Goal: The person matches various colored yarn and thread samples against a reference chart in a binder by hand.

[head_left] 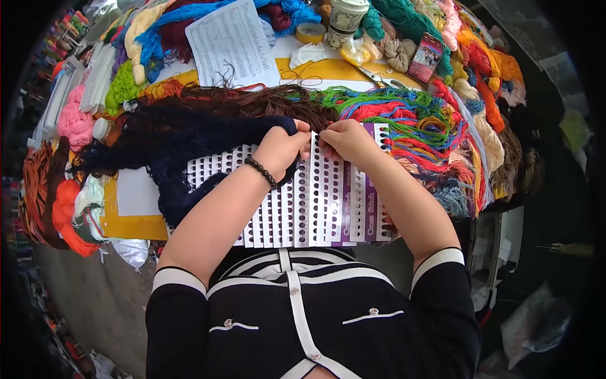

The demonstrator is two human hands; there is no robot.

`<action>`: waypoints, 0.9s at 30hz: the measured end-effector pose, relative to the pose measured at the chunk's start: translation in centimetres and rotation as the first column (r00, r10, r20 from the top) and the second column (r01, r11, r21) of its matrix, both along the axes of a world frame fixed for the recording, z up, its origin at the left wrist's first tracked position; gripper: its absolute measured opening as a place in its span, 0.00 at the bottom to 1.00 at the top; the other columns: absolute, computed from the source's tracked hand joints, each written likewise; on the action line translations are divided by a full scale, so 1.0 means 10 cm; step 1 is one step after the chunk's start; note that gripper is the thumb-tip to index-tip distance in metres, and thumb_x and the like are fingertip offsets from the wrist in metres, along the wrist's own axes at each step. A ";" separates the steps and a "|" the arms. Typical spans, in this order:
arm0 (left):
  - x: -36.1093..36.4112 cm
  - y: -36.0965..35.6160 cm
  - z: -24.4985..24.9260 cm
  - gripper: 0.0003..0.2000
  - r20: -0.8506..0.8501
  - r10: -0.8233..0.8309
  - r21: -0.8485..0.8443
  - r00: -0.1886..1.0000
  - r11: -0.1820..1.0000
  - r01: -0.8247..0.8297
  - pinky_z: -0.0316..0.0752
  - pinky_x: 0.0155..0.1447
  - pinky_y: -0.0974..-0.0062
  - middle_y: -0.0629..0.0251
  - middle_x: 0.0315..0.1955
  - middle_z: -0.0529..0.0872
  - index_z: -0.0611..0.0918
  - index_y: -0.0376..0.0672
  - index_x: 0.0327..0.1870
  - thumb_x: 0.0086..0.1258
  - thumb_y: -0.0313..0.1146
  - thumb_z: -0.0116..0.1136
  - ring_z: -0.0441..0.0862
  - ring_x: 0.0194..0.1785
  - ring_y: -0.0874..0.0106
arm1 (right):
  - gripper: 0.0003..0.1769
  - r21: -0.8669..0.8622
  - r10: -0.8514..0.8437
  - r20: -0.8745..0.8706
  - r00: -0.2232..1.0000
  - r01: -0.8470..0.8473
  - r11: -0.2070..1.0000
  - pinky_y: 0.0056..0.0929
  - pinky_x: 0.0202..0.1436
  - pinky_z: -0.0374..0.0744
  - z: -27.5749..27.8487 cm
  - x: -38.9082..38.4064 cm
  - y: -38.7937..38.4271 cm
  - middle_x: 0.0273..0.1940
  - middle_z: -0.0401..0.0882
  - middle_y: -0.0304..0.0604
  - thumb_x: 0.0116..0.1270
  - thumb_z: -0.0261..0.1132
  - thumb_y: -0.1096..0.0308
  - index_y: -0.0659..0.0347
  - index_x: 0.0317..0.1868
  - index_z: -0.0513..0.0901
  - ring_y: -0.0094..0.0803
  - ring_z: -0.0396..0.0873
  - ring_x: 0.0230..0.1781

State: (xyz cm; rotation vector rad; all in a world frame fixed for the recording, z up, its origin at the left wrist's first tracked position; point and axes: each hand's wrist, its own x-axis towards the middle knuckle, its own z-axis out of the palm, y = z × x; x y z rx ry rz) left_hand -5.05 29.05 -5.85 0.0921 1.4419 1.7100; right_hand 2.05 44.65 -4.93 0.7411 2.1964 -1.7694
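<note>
A row of white punched thread cards (287, 215) with holes down their lengths lies side by side in front of me. Purple bands printed "Cross Stitch" (370, 208) show on some of them. My left hand (281, 150), with a dark beaded bracelet on its wrist, is closed on a hank of navy thread (132, 136) that trails left across the cards. At the upper end of a card, my right hand (346, 140) pinches with thumb and forefinger near the top hole. Whether a thread end sits between those fingertips is too small to tell.
Brown thread (265, 101) and multicoloured thread (410, 117) lie beyond the cards. Scissors (379, 79), a phone (427, 58), a paper cup (345, 24), a tape roll (310, 33) and a printed chart (231, 44) are farther back. Coloured yarn hanks surround the table's edges.
</note>
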 end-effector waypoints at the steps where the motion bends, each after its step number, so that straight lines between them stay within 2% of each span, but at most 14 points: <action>1: -0.01 0.03 -0.02 0.11 -0.088 -0.006 -0.035 0.996 0.999 0.003 0.70 0.32 0.84 0.64 0.33 0.80 0.76 0.36 0.44 0.61 0.27 0.58 0.78 0.31 0.77 | 0.13 0.000 0.006 0.000 1.000 -0.006 1.000 0.24 0.22 0.74 0.04 -0.01 0.00 0.18 0.77 0.41 0.59 0.56 0.68 0.69 0.24 0.81 0.25 0.75 0.17; 3: 0.01 0.10 -0.03 0.11 -0.207 0.011 -0.128 0.978 0.991 -0.039 0.69 0.30 0.83 0.66 0.30 0.79 0.76 0.34 0.42 0.58 0.24 0.59 0.75 0.27 0.79 | 0.13 -0.005 -0.010 0.001 1.000 0.010 1.000 0.23 0.19 0.70 0.10 0.00 -0.03 0.19 0.76 0.38 0.62 0.57 0.67 0.66 0.24 0.80 0.22 0.72 0.16; 5: -0.01 0.10 -0.11 0.12 -0.332 -0.077 -0.206 0.940 0.979 0.007 0.72 0.31 0.80 0.66 0.27 0.80 0.78 0.35 0.40 0.56 0.28 0.63 0.76 0.27 0.78 | 0.14 0.256 0.138 -0.078 0.987 -0.114 0.960 0.26 0.19 0.68 -0.01 -0.01 0.04 0.16 0.75 0.38 0.61 0.56 0.66 0.65 0.22 0.78 0.24 0.71 0.15; 6: 0.00 0.10 -0.05 0.16 -0.621 -0.177 -0.346 0.764 0.936 -0.065 0.75 0.35 0.75 0.60 0.30 0.83 0.80 0.34 0.40 0.55 0.36 0.65 0.80 0.29 0.72 | 0.13 0.294 0.157 -0.108 0.982 -0.119 0.948 0.27 0.19 0.67 0.00 -0.01 0.01 0.16 0.74 0.38 0.61 0.55 0.66 0.64 0.22 0.78 0.25 0.71 0.15; 9: -0.03 0.16 -0.19 0.14 -0.607 -0.266 -0.474 0.749 0.878 -0.073 0.76 0.40 0.68 0.50 0.28 0.84 0.83 0.40 0.33 0.52 0.40 0.62 0.83 0.34 0.61 | 0.13 0.359 0.213 -0.211 0.954 -0.127 0.925 0.26 0.18 0.66 -0.13 -0.04 0.00 0.16 0.70 0.36 0.64 0.55 0.65 0.62 0.24 0.75 0.24 0.69 0.14; 14: -0.07 0.18 -0.25 0.08 -0.725 -0.137 -0.342 0.675 0.922 -0.180 0.75 0.40 0.63 0.46 0.26 0.82 0.82 0.37 0.25 0.48 0.32 0.59 0.82 0.34 0.55 | 0.08 0.056 0.085 -0.178 0.980 -0.076 0.996 0.18 0.16 0.60 0.00 0.00 -0.02 0.18 0.67 0.30 0.68 0.54 0.67 0.57 0.30 0.74 0.17 0.63 0.15; 16: -0.05 0.12 -0.16 0.07 -0.731 0.080 -0.171 0.678 0.940 -0.294 0.75 0.39 0.65 0.49 0.24 0.82 0.80 0.38 0.27 0.48 0.29 0.58 0.81 0.32 0.57 | 0.05 -0.028 0.045 -0.212 0.976 -0.052 0.998 0.16 0.19 0.60 -0.13 0.02 0.06 0.19 0.66 0.30 0.68 0.54 0.67 0.56 0.34 0.73 0.17 0.63 0.16; 17: -0.01 0.05 0.00 0.07 -0.679 0.183 -0.064 0.710 0.950 -0.307 0.75 0.33 0.69 0.54 0.22 0.82 0.78 0.38 0.29 0.49 0.27 0.59 0.80 0.26 0.63 | 0.03 -0.040 0.070 -0.197 0.978 -0.079 0.996 0.15 0.20 0.61 -0.15 0.01 0.10 0.21 0.68 0.30 0.67 0.53 0.68 0.55 0.37 0.72 0.16 0.63 0.17; 18: 0.01 0.00 0.25 0.07 -0.258 0.163 -0.013 0.952 0.985 -0.173 0.73 0.27 0.73 0.59 0.21 0.81 0.78 0.37 0.29 0.48 0.24 0.61 0.78 0.21 0.70 | 0.03 -0.045 0.087 -0.202 0.976 -0.098 0.994 0.15 0.20 0.61 -0.17 0.02 0.10 0.21 0.68 0.30 0.67 0.53 0.68 0.55 0.37 0.72 0.16 0.63 0.17; 20: 0.03 0.16 0.09 0.08 -0.005 0.235 0.279 0.972 0.934 -0.224 0.72 0.23 0.76 0.63 0.19 0.81 0.78 0.36 0.29 0.48 0.23 0.63 0.77 0.20 0.75 | 0.04 -0.088 -0.006 -0.229 0.973 -0.015 0.996 0.15 0.22 0.61 -0.09 0.05 0.01 0.22 0.68 0.29 0.66 0.52 0.70 0.56 0.39 0.73 0.14 0.63 0.19; 22: 0.04 0.22 0.08 0.08 0.047 0.233 0.354 0.971 0.905 -0.234 0.72 0.23 0.75 0.63 0.19 0.81 0.78 0.36 0.30 0.49 0.23 0.62 0.78 0.20 0.74 | 0.07 -0.198 -0.002 -0.222 0.975 -0.043 0.979 0.12 0.25 0.62 -0.23 0.04 0.19 0.29 0.72 0.31 0.64 0.50 0.73 0.58 0.40 0.74 0.14 0.67 0.24; 24: 0.05 0.17 0.16 0.05 -0.271 0.191 0.082 0.943 0.981 -0.175 0.74 0.24 0.73 0.60 0.21 0.82 0.78 0.37 0.32 0.54 0.24 0.57 0.79 0.21 0.72 | 0.06 -0.358 0.185 -0.277 0.943 -0.280 0.891 0.12 0.26 0.64 -0.11 0.06 0.33 0.32 0.74 0.33 0.65 0.50 0.72 0.58 0.39 0.74 0.15 0.68 0.25; 26: 0.09 0.24 -0.04 0.06 -0.523 0.166 0.044 0.836 0.985 -0.168 0.75 0.30 0.71 0.60 0.22 0.83 0.79 0.39 0.34 0.56 0.25 0.53 0.82 0.25 0.68 | 0.07 -0.547 -0.038 -0.185 0.982 -0.071 0.834 0.10 0.27 0.64 -0.16 0.04 0.35 0.33 0.75 0.35 0.66 0.49 0.69 0.58 0.40 0.74 0.15 0.70 0.27; 27: 0.09 0.20 -0.04 0.07 -0.562 0.025 -0.055 0.827 0.996 -0.068 0.76 0.34 0.71 0.60 0.23 0.83 0.80 0.40 0.35 0.57 0.28 0.53 0.82 0.28 0.66 | 0.07 -0.546 -0.023 -0.184 0.983 -0.082 0.834 0.10 0.27 0.64 -0.19 0.04 0.37 0.33 0.75 0.35 0.66 0.49 0.69 0.58 0.40 0.74 0.15 0.70 0.27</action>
